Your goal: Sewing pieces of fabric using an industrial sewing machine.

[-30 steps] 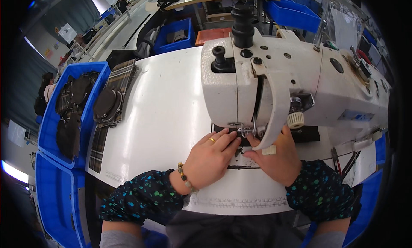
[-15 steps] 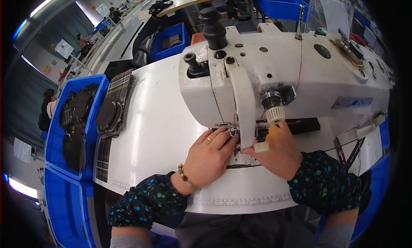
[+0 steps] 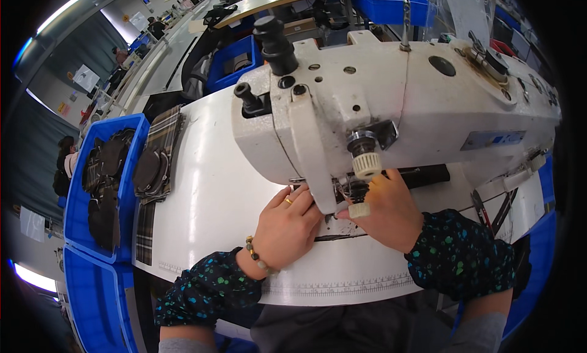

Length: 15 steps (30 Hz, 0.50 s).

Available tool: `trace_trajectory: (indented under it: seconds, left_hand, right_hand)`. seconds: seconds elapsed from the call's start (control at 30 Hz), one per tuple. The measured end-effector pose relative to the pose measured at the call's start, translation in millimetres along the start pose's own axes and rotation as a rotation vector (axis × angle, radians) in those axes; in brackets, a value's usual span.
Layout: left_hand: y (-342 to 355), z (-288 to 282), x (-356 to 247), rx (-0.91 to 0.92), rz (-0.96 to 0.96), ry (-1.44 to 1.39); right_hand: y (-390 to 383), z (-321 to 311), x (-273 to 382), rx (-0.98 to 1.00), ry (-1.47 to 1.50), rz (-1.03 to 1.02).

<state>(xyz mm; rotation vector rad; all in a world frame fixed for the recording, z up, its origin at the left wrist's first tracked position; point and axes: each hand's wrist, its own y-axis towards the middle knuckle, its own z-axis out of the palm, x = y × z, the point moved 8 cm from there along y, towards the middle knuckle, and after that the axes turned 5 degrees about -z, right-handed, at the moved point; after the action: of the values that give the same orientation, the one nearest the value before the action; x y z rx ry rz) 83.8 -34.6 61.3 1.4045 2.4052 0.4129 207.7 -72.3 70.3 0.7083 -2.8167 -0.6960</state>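
Observation:
My left hand [image 3: 286, 227], with a gold ring and a beaded bracelet, lies at the left of the needle area of a white sewing machine [image 3: 428, 102]. Its fingers are bent and close together, their tips on black fabric and partly hidden behind the machine head. My right hand [image 3: 391, 215] is closed on the black fabric piece [image 3: 427, 175] at the other side of the needle area. Cream tension knobs [image 3: 367, 165] cover some of its fingers; its thumb points toward the needle. The fabric extends rightward behind this hand, beneath the machine arm.
Left on the white table [image 3: 208, 169] lie folded plaid fabric [image 3: 164, 127] and dark rounded pieces [image 3: 150, 171]. A blue bin [image 3: 142, 139] beside it holds dark and plaid pieces. Red-handled scissors or snips [image 3: 481, 207] lie right. Other people are in the left background.
The view has shifted, so the machine appears farther left. Both hands stay at the needle area, the left one slightly farther left in the picture. Its fingertips are now more hidden by the machine.

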Motion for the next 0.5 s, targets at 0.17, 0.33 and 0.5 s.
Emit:
trace_trajectory:
  seconds: [0.17, 0.33, 0.5]
  left_hand:
    - [-2.0, 1.2, 0.4, 0.008, -0.004, -0.008]
    - [-0.8, 0.2, 2.3, -0.011, -0.015, -0.013]
    - [0.1, -4.0, 0.7, -0.037, -0.002, 0.022]
  right_hand:
    - [-0.1, -2.0, -0.2, -0.012, -0.045, -0.001]
    - [0.9, -5.1, 0.2, -0.098, 0.009, -0.018]
    - [-4.8, 2.2, -5.8, 0.040, -0.056, -0.040]
